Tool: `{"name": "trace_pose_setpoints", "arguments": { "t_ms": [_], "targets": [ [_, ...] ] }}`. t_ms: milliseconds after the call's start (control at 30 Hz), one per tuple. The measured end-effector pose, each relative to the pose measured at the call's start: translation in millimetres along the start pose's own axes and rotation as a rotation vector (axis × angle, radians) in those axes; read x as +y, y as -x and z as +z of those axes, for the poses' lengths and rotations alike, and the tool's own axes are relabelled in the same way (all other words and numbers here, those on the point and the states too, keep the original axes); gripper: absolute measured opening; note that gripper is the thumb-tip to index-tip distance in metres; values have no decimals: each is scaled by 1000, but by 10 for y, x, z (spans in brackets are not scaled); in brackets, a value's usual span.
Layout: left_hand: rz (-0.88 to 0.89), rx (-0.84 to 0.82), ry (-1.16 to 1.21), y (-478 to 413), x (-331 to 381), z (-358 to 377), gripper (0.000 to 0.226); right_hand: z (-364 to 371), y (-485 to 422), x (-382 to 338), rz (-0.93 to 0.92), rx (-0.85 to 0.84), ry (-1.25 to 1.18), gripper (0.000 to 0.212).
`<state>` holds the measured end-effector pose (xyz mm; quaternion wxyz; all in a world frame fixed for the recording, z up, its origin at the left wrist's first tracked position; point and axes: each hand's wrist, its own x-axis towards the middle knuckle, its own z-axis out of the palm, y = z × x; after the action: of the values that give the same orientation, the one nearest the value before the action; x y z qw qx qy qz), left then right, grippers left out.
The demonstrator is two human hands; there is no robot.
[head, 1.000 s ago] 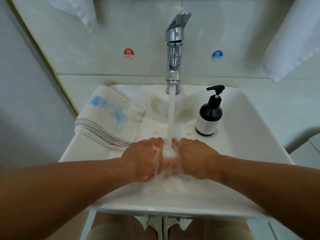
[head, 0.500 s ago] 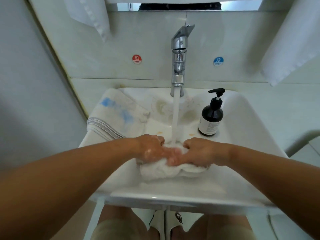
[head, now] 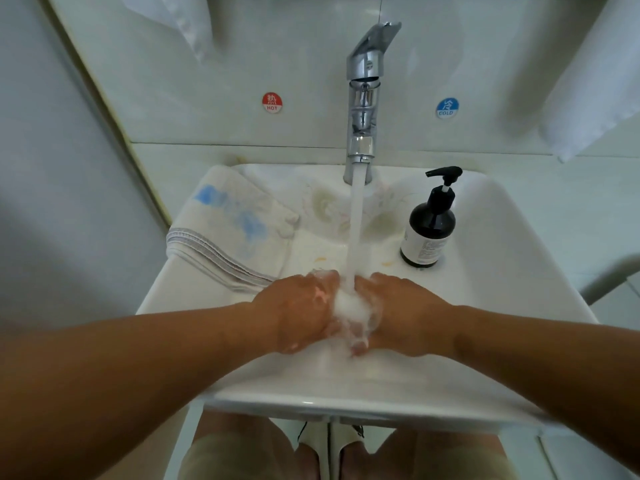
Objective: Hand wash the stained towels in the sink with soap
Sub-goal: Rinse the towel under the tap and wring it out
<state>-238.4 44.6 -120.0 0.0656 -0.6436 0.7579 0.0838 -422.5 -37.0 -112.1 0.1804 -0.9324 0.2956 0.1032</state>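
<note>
A bunched white towel (head: 351, 308), wet and foamy, sits between my two hands under the running water from the chrome tap (head: 363, 98). My left hand (head: 301, 311) grips its left side and my right hand (head: 403, 315) grips its right side, knuckles up; most of the cloth is hidden by hands and foam. A second towel (head: 232, 230) with blue stains and grey striped hem lies draped over the sink's left rim. A third cloth (head: 329, 209) with yellowish stains lies at the back of the white sink (head: 502, 271). A dark soap pump bottle (head: 427, 230) stands upright at the right.
Red hot and blue cold stickers mark the tiled wall either side of the tap. White cloths hang at the upper left and upper right (head: 595, 84). A grey wall closes in on the left. Below the sink's front edge are my knees and shoes.
The towel hung spread below my hands half a second ago; now it is drawn up and squeezed tight between them under the stream. The view tilted slightly.
</note>
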Motion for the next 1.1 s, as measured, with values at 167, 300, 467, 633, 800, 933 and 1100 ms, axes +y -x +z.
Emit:
{"name": "trace_pose_setpoints", "arguments": {
  "t_ms": [167,300,467,633,800,933,1100],
  "targets": [
    [-154,32,93,-58,4,16,56,-43,-33,-5,32,72,185,32],
    [-106,-61,211,-121,-65,-1,45,-132,-10,-59,34,87,63,33],
    [-192,-381,511,-89,-56,-239,88,-221,49,-17,180,-186,-452,64],
    [-148,-159,397,59,8,-249,68,-174,210,-6,32,-33,-69,92],
    [-63,-218,15,131,217,-164,61,46,138,-121,38,-65,80,116],
    [-81,-67,128,48,155,-110,39,-24,-30,-75,45,-8,44,95],
    [-149,-36,82,34,196,-134,26,28,-139,14,61,86,30,95]
  ]
}}
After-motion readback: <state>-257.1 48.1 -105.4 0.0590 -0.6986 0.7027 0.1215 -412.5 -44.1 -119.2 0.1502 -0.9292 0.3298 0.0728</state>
